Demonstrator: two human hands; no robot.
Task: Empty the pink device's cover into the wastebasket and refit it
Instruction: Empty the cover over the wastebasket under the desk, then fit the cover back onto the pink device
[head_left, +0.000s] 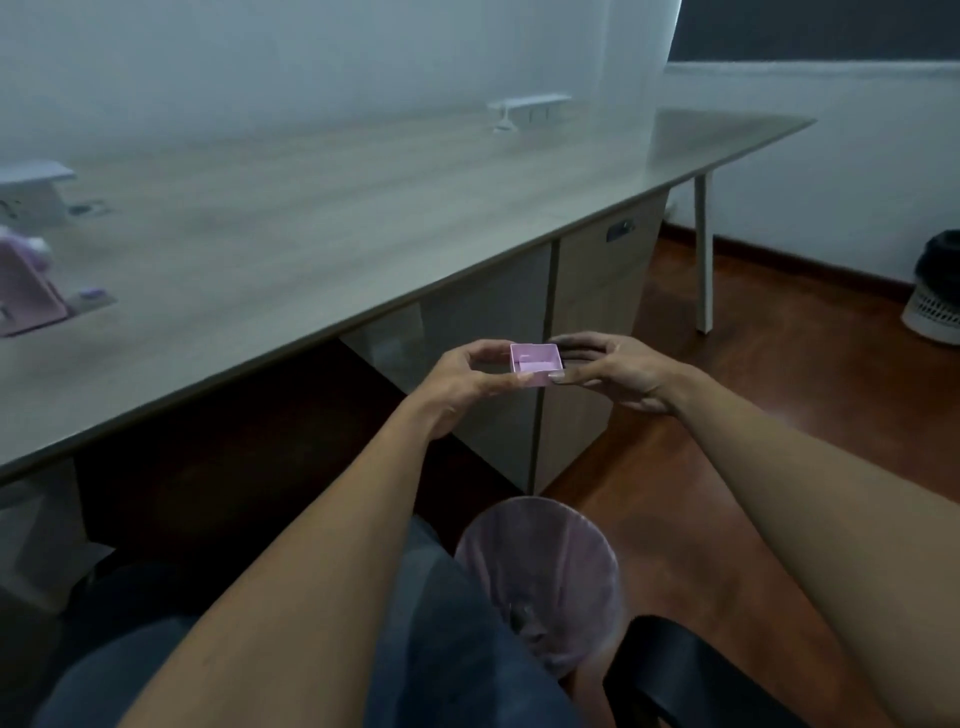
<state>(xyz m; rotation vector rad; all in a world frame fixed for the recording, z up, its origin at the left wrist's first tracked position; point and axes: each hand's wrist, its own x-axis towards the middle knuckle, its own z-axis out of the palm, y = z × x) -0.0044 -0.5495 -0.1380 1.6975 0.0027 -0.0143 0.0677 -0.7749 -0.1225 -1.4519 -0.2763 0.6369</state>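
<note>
A small pink box-shaped cover (536, 364) is held in the air in front of the table edge, open side toward me. My left hand (467, 382) pinches its left side with thumb and fingers. My right hand (615, 371) grips its right side. The pink device (26, 283) stands on the table at the far left, partly cut off by the frame edge. A wastebasket (545, 577) with a pinkish liner sits on the floor below my arms, beside my knee; some dark bits lie in its bottom.
The long wooden table (322, 244) has white brackets on it and cabinets (587, 322) underneath. A black chair arm (691, 675) is at lower right. A white fan-like basket (935, 291) stands on the wooden floor at far right.
</note>
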